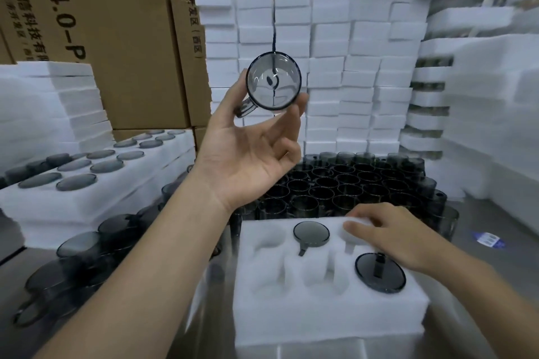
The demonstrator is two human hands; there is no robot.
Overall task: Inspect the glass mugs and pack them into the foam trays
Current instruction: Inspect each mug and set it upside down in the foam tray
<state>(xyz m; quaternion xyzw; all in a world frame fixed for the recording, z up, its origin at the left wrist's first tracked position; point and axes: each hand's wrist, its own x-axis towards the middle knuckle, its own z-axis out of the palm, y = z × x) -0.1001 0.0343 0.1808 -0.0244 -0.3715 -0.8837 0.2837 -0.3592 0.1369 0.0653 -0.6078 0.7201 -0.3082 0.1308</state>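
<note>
The glass mug (273,81) in my left hand (248,151) is of smoky grey glass, clear enough that the white foam blocks (329,67) behind it show through. Its round end faces me, with a dark rim and a small dark mark near the middle. The handle (244,109) points down and to the left, against my thumb side. I hold it up in front of me, well above the table, between the thumb on the left edge and the fingertips on the lower right edge. My palm is turned toward me and the other fingers are loosely curled, the forearm rising from the lower left.

My right hand (390,234) lies palm down on the foam tray (320,309) just before me. Its fingers are spread and flat, the tips over the far right pocket; it grasps nothing.

This tray has six round pockets. Two already have a mug: one in the far middle pocket (311,234) and one in the near right pocket (380,272), beside my right wrist. Four pockets are empty.

Behind the tray many dark mugs (344,181) stand close together, mouths up. At the left a filled tray (96,166) rests on a stack, with more loose mugs (78,253) near it. Cardboard boxes (116,23) stand at the back.
</note>
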